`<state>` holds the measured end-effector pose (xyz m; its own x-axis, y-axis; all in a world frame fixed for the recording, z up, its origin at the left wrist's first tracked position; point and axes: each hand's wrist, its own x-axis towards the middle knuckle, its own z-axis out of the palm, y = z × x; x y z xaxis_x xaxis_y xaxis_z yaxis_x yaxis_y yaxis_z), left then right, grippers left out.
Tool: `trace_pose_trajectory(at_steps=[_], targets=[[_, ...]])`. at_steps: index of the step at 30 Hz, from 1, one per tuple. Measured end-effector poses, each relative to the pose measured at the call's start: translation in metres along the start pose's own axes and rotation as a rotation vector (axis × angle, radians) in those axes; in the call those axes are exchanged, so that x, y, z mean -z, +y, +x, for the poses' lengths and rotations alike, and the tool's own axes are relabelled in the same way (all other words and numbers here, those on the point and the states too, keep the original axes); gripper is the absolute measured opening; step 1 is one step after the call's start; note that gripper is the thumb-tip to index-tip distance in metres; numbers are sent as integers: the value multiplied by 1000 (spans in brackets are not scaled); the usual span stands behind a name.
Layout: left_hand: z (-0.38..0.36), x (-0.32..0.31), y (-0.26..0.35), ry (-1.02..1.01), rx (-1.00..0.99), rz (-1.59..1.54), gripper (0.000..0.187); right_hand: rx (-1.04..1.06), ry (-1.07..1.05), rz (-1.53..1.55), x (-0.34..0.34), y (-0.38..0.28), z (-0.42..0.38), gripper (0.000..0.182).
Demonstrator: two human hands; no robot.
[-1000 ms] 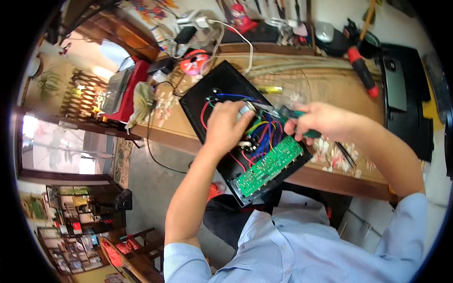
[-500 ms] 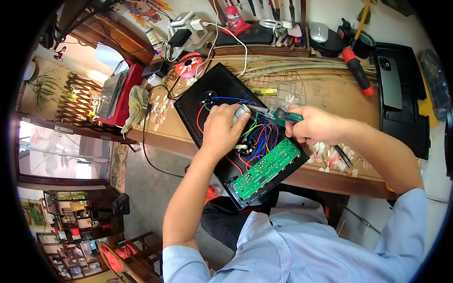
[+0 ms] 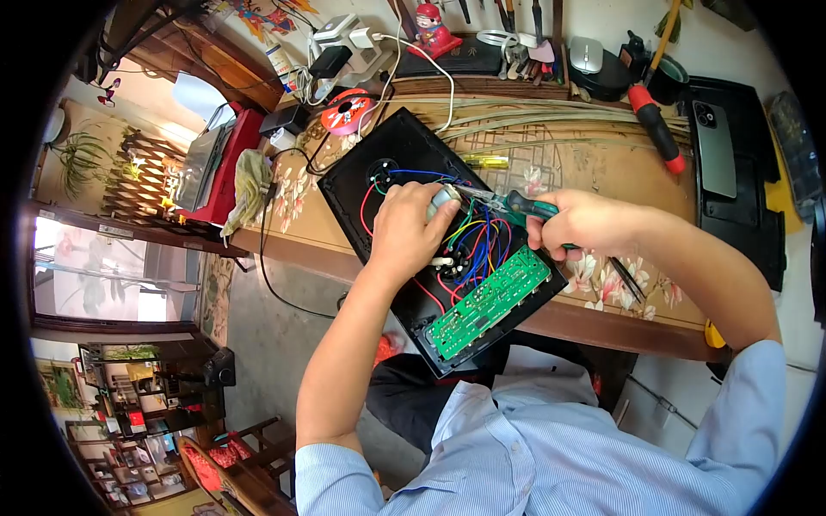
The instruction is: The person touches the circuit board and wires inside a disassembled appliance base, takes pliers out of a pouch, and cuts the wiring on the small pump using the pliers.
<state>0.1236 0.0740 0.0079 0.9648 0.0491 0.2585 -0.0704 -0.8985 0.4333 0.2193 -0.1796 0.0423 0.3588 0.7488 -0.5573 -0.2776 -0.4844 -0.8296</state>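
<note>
Fingers closed, my left hand (image 3: 409,225) grips a light grey, rounded part (image 3: 442,201) above an open black casing (image 3: 361,168). My right hand (image 3: 578,222) is wrapped round the green-and-black handles of a pair of pliers (image 3: 527,206), whose jaws point left, close to the grey part. Red, blue, green and yellow wires (image 3: 482,249) run through the casing below the pliers. At its near end lies a green circuit board (image 3: 489,303) with rows of solder points. The casing rests tilted across the table edge. My left fingers partly hide the grey part.
A yellow-handled screwdriver (image 3: 486,162) lies behind the casing, near long thin strips (image 3: 551,112). To the right are a red-and-black tool (image 3: 656,129) and a phone (image 3: 714,150) on a black panel. A pink-and-red spool (image 3: 348,112) stands at the back left, near cables.
The pliers and my right hand have shifted slightly right, still beside the grey part. My left hand keeps its hold, nearly in the same place.
</note>
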Motion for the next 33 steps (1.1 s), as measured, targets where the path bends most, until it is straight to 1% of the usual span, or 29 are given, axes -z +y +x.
trace_pose_trajectory(at_steps=[2, 4, 5, 7, 8, 10, 14, 16, 17, 19, 23, 25, 33], targets=[[0, 0, 1, 3, -3, 0, 35, -2, -32, -31, 1, -11, -5, 14], [0, 2, 1, -1, -12, -2, 35, -175, 44, -17, -5, -38, -19, 22], [0, 2, 1, 2, -11, -3, 35, -175, 45, -20, -4, -39, -18, 22], [0, 1, 0, -12, -13, 7, 35, -219, 69, -2, -1, -37, -15, 38], [0, 1, 1, -9, -15, 6, 35, -217, 72, -5, 2, -36, -11, 38], [-1, 1, 1, -4, -10, -1, 34, -365, -27, -60, 6, -34, 0, 26], [-2, 0, -1, 20, -26, 6, 33, -359, -14, -51, -1, -39, 4, 20], [-2, -1, -1, 9, -24, 26, 34, -379, 27, -73, -5, -43, 3, 13], [-1, -1, -1, 14, -25, 24, 34, -379, 31, -78, -3, -40, 7, 13], [-2, -1, 0, 16, -25, 27, 35, -348, -61, -122, 1, -28, 17, 11], [0, 0, -1, 13, -33, 12, 35, -362, 10, -233, -12, -32, 13, 15], [-1, -2, -3, 19, -40, 10, 35, -279, 86, -279, -18, -35, 6, 19], [0, -2, -2, -3, -20, 26, 37, -263, 121, -300, -14, -19, 15, 17]])
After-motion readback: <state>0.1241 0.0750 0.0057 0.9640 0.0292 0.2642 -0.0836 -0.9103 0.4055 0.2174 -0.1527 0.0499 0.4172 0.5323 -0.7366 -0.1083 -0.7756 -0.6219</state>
